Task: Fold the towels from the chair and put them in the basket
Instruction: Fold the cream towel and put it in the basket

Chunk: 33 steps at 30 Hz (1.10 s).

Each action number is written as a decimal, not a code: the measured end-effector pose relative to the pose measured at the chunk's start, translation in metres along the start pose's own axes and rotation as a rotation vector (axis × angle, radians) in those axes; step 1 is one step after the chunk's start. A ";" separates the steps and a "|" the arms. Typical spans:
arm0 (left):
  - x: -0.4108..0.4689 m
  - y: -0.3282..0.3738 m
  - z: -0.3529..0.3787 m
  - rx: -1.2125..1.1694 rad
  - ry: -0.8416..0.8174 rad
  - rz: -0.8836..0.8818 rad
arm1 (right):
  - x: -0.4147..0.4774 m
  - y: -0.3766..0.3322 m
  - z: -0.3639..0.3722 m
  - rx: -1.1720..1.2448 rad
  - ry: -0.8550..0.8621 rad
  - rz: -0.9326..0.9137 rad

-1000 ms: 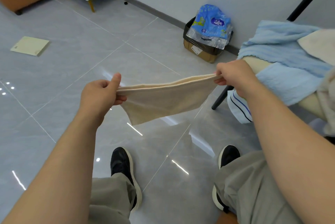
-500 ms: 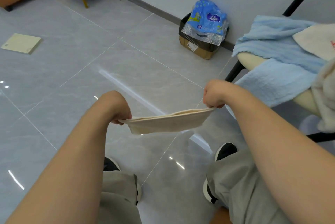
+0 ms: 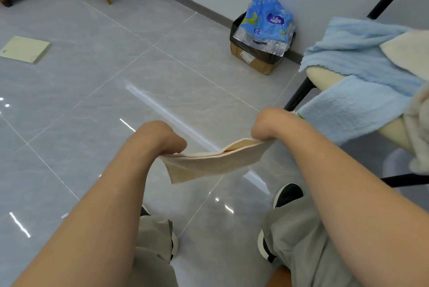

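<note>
Left grip (image 3: 162, 139) is clenched on the left end of the beige towel (image 3: 213, 163). Right grip (image 3: 267, 127) is grasping its right end, and I see knuckles only because the fingers are hidden. The towel is folded double, pulled flat between both grips at frame centre, in the air above the floor (image 3: 116, 91). Chair (image 3: 325, 75) at 3 o'clock has blue towels (image 3: 362, 59) draped over the seat, with a cream towel (image 3: 411, 52) on top. Cardboard box (image 3: 255, 65) holding a blue pack (image 3: 267, 19) sits at 1 o'clock against the wall.

Towels (image 3: 362, 59) on chair (image 3: 322, 75) (right of hands (image 3: 162, 138)).
</note>
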<state>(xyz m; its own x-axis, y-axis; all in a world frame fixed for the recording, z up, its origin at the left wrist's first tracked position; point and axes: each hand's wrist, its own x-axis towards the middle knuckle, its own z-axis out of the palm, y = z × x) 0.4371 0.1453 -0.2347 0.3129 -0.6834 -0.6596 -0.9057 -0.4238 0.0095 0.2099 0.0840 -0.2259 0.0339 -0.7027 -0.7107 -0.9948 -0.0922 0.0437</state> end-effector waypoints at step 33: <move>-0.014 0.023 0.007 -0.520 0.560 0.529 | -0.027 -0.034 0.011 0.511 0.222 -0.559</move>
<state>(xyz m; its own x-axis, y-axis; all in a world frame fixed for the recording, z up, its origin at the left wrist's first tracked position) 0.4100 0.1491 -0.2301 0.1107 -0.9937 -0.0159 -0.7702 -0.0959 0.6305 0.2414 0.1140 -0.2157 0.5070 -0.7773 -0.3725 -0.7437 -0.1760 -0.6449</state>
